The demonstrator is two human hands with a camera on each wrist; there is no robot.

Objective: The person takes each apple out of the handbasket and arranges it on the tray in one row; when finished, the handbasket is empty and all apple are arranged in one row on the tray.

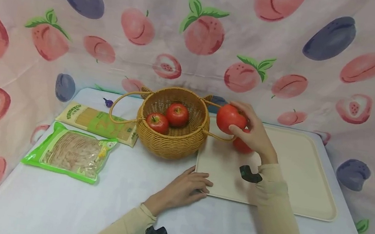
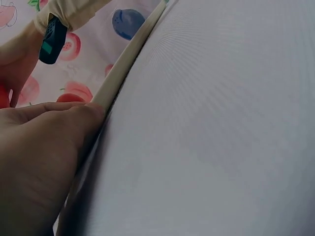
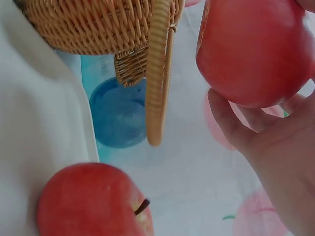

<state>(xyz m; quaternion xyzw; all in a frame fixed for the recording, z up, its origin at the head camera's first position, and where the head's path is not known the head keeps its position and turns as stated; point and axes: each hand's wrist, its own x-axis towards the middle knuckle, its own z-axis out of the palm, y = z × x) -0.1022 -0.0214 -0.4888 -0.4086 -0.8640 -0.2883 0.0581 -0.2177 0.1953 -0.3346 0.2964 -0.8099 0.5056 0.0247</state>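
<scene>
Red apple (image 1: 231, 119), one: in right hand's (image 1: 256, 134) grasp, above far left of tray (image 1: 292, 169), right of basket (image 1: 168, 146).
Second apple (image 1: 242, 145): on tray, below.
Two apples (image 1: 177, 115): inside basket.
Left hand (image 1: 184, 187): gripping tray's near left corner.

A round red apple (image 1: 229, 118) is held raised beside the wicker basket (image 1: 168, 146); another apple (image 1: 241, 144) rests on the cream tray (image 1: 296, 178).

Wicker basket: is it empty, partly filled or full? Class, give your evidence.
Partly filled: in the head view, two red apples lie inside the wicker basket, and bare woven wall shows behind them.
</scene>
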